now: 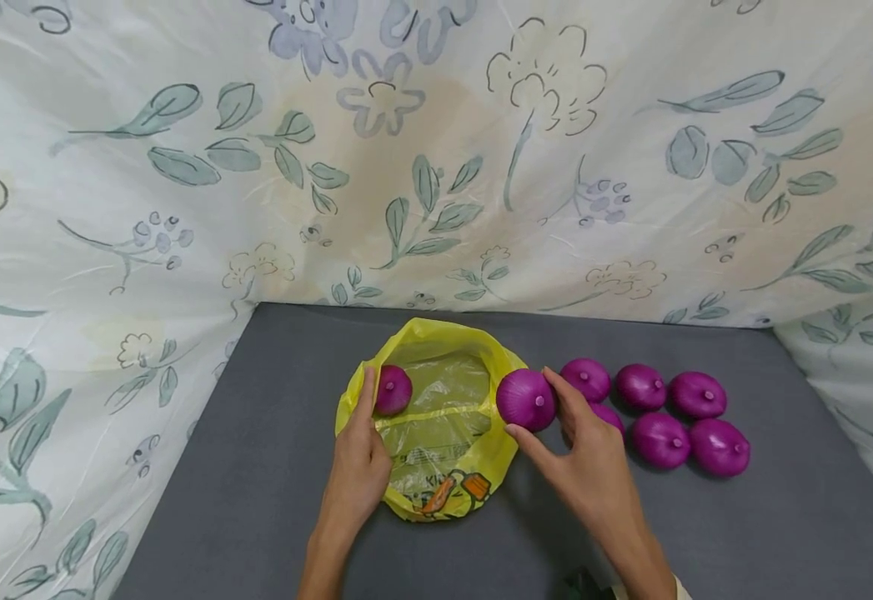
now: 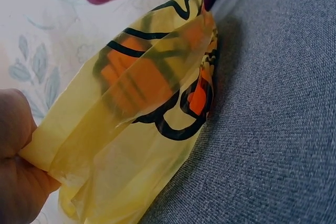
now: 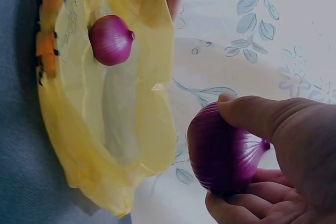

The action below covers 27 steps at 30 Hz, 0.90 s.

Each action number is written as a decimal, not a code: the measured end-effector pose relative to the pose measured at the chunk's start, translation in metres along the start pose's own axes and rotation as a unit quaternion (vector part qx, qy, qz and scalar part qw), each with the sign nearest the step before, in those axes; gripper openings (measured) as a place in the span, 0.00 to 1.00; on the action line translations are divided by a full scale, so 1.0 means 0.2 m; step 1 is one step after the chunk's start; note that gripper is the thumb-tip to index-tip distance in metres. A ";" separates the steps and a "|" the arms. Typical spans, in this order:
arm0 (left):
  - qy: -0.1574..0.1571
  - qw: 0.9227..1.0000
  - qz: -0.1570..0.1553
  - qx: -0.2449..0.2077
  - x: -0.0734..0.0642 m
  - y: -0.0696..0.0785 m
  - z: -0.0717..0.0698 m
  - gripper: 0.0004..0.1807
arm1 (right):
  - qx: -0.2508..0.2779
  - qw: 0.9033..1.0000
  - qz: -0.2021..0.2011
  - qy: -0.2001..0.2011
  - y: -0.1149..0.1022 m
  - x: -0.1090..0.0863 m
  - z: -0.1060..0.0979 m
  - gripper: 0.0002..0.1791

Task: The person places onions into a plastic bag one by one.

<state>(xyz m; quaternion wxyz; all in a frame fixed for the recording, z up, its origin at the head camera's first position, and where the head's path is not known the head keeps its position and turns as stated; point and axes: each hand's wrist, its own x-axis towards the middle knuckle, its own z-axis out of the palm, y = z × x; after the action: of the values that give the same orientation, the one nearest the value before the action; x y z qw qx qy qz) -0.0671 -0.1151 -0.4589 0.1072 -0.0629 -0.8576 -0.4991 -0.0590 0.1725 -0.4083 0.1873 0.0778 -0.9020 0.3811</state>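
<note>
A yellow plastic bag (image 1: pixel 507 354) with orange and black print stands with its mouth wide. My left hand (image 1: pixel 361 467) pinches the bag's left rim between thumb and fingers. Inside the bag, near that hand, lies one purple onion (image 1: pixel 393 390). My right hand (image 1: pixel 589 454) grips a second onion (image 1: pixel 526 400) beside the bag's right rim. In the right wrist view, the thumb lies over this onion (image 3: pixel 223 150) and the fingers curl under it, with its stem end toward the palm.
Several more purple onions (image 1: pixel 661 440) sit in two rows on the grey cloth surface (image 1: pixel 256 467), right of the bag. A floral sheet (image 1: pixel 436 167) rises behind the surface and along its sides. Something dark (image 1: pixel 582 583) shows at the bottom edge near my right wrist.
</note>
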 end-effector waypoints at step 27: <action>-0.001 1.000 0.000 0.001 -0.02 -0.01 -0.04 0.45 | 0.048 0.996 -0.006 -0.072 -0.11 0.12 0.05 0.50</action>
<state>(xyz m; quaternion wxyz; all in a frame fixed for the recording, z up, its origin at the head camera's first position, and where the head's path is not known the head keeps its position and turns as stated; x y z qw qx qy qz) -0.0626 -0.1223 -0.4572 0.1067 -0.0634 -0.8582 -0.4982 -0.0768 0.1509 -0.3909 0.1204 0.1189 -0.8934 0.4162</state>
